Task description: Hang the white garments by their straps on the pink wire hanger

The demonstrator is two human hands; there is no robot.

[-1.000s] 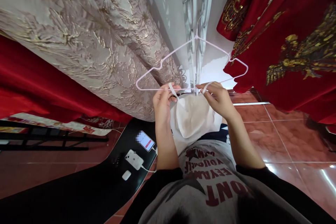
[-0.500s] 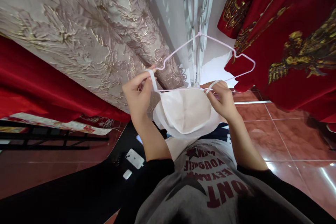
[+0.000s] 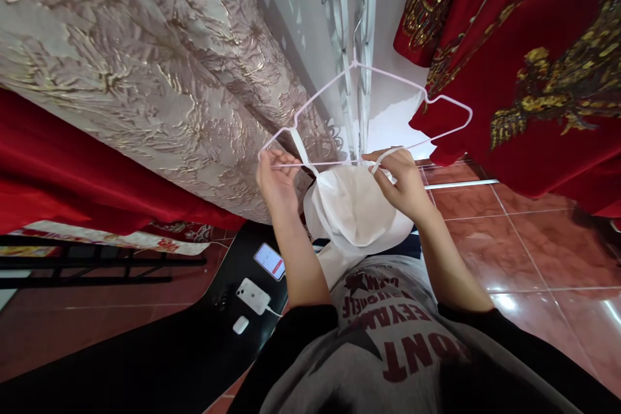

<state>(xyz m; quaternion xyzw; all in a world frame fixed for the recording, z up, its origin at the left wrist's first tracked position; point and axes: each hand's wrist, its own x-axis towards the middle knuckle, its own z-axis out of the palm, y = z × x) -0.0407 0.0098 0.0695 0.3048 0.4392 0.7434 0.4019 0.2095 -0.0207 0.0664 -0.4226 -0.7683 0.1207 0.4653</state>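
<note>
A pale pink hanger (image 3: pixel 405 79) hangs by its metal hook in front of me. My left hand (image 3: pixel 278 178) is closed round the hanger's lower left corner, its fingers curled at the bottom bar. One white strap (image 3: pixel 305 150) of a thin white strapped garment (image 3: pixel 356 204) lies over the hanger's left arm, beside that hand. The garment drops below the bottom bar towards my lap. On the right, my closed right hand (image 3: pixel 400 182) holds the other strap, which loops over its fingers near the bar. Its fingertips are partly hidden.
Floral brocade cloth (image 3: pixel 160 65) hangs on the left, above red cloth (image 3: pixel 97 168). A red gold-embroidered garment (image 3: pixel 485 142) hangs on the right. White metal uprights (image 3: pixel 366 26) stand behind the hanger. Phones, one being a white phone (image 3: pixel 253 296), and a small white case (image 3: pixel 240 325) lie on the black surface.
My left hand has let go of the left strap, now over the hanger's arm, and has moved to the hanger's lower left corner. My right hand still holds the other strap.
</note>
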